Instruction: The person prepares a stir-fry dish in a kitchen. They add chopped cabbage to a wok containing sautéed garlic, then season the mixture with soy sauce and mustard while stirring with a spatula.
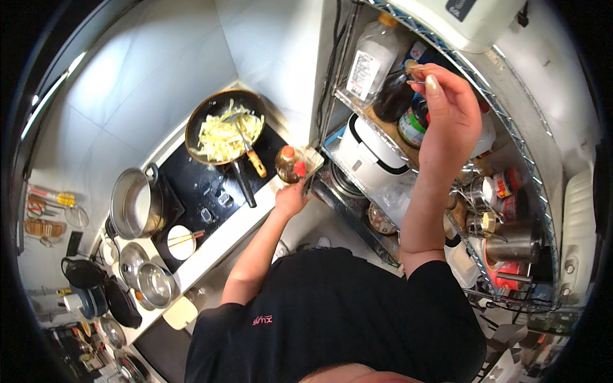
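Observation:
My left hand (pixel 290 200) is at the lower part of a bottle (pixel 287 169) of brown liquid with an orange-red cap, at the counter's corner. Raised over the wire shelf, my right hand (pixel 450 103) has its thumb and fingertips together at the top of a dark glossy bottle (pixel 391 98). Whether those fingers grip it cannot be told. To the left of my left hand, a frying pan (pixel 192 119) holds shredded cabbage (pixel 220 139). A spatula with a wooden handle (pixel 257 164) rests in the pan.
On the black cooktop (pixel 191 184) are a deep steel pot (pixel 129 203) and a white plate (pixel 182 249) with chopsticks. Lids and bowls line the counter's left. The shelf holds a clear jug (pixel 373 60), a green-labelled jar (pixel 413 125), a white appliance (pixel 366 153) and several jars.

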A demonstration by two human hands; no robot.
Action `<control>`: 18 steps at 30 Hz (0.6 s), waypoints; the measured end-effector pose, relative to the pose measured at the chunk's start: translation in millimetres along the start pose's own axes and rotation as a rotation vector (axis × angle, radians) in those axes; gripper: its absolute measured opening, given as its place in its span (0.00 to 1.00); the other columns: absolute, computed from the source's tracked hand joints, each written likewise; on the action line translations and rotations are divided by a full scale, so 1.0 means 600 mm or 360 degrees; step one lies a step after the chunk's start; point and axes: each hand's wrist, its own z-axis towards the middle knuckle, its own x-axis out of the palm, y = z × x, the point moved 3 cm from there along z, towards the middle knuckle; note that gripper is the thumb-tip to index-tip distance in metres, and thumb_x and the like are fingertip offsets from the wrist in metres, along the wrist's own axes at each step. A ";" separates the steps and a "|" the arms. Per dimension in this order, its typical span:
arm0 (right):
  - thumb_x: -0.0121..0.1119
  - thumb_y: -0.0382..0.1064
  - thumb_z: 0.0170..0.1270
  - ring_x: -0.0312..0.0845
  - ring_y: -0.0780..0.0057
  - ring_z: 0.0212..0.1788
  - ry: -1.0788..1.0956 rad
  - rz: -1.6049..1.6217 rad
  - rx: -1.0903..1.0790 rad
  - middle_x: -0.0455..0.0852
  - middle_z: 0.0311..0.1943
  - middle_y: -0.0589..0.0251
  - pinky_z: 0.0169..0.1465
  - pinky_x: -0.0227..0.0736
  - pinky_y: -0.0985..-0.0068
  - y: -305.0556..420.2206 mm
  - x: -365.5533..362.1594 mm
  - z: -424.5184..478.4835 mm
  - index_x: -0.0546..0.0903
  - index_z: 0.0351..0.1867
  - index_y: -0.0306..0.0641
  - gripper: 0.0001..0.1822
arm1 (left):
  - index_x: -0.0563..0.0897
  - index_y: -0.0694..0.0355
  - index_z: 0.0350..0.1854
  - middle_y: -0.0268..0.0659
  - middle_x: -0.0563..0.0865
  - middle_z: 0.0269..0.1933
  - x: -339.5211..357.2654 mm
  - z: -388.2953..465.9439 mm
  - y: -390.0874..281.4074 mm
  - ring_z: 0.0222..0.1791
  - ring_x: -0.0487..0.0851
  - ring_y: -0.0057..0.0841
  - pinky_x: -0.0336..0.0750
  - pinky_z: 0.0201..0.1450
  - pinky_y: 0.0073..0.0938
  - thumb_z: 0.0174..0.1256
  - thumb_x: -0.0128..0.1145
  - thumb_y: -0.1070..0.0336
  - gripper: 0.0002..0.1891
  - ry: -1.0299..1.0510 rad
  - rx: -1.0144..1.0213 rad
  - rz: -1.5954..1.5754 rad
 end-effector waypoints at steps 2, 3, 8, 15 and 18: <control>0.59 0.27 0.68 0.80 0.78 0.46 0.0071 0.0042 0.0095 0.86 0.44 0.57 0.54 0.74 0.80 -0.013 0.005 -0.016 0.81 0.46 0.27 0.08 | 0.77 0.53 0.62 0.43 0.89 0.44 0.003 -0.004 0.003 0.46 0.87 0.42 0.79 0.49 0.43 0.56 0.69 0.52 0.30 -0.0096 -0.0010 -0.0031; 0.59 0.27 0.68 0.81 0.79 0.46 0.0111 0.0109 0.0217 0.86 0.45 0.57 0.54 0.74 0.80 -0.022 0.015 -0.032 0.81 0.47 0.27 0.08 | 0.77 0.53 0.61 0.43 0.89 0.44 0.006 -0.006 0.006 0.46 0.87 0.42 0.79 0.48 0.43 0.55 0.69 0.53 0.29 -0.0126 -0.0017 -0.0058; 0.58 0.29 0.70 0.82 0.81 0.44 0.0535 -0.0018 0.0631 0.87 0.44 0.61 0.49 0.77 0.81 -0.089 0.045 -0.108 0.82 0.48 0.31 0.09 | 0.81 0.53 0.56 0.42 0.89 0.44 0.009 -0.016 0.021 0.46 0.86 0.42 0.79 0.50 0.42 0.57 0.68 0.53 0.24 -0.0132 -0.0062 -0.0040; 0.60 0.30 0.68 0.83 0.81 0.43 0.0864 0.0014 0.0984 0.88 0.44 0.64 0.46 0.77 0.81 -0.162 0.055 -0.202 0.83 0.48 0.31 0.09 | 0.81 0.53 0.54 0.39 0.88 0.48 0.005 -0.019 0.021 0.51 0.84 0.42 0.78 0.53 0.41 0.58 0.67 0.54 0.22 -0.0051 -0.0110 -0.0024; 0.60 0.29 0.68 0.82 0.81 0.44 0.0887 -0.0039 0.1046 0.88 0.42 0.64 0.47 0.77 0.81 -0.176 0.045 -0.222 0.83 0.48 0.30 0.09 | 0.80 0.55 0.56 0.41 0.87 0.50 0.007 -0.025 0.026 0.53 0.83 0.43 0.77 0.56 0.42 0.58 0.68 0.55 0.24 -0.0096 -0.0048 -0.0125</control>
